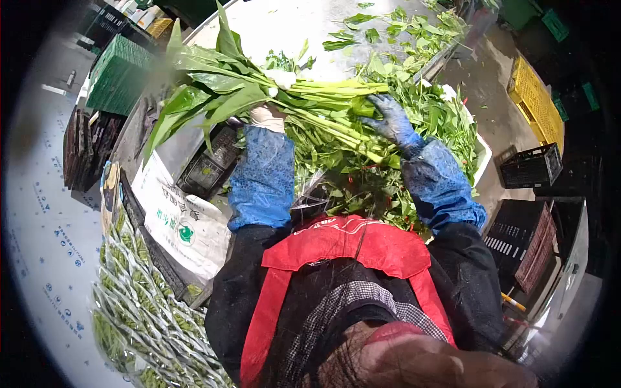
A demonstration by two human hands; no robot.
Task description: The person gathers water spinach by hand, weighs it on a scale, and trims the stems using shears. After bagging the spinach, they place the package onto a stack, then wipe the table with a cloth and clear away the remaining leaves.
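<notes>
Left hand (267,118), in a white glove with a blue sleeve, is clamped around the bunch of greens (304,97) at mid-length. The leaves fan out beyond the grip to the left. The stems run from it toward the right hand (388,123).

Right hand, in a blue glove, lies on the stem ends with fingers curled over them. Foliage hides the thumb, so it cannot be told whether this grip is closed.

The bunch is held level above a loose heap of greens (446,123), which lies under and beyond the right hand on the metal table (291,26). Below the left grip lies a white printed sack (181,223). Bagged greens (129,310) are stacked nearer the person's left side.
</notes>
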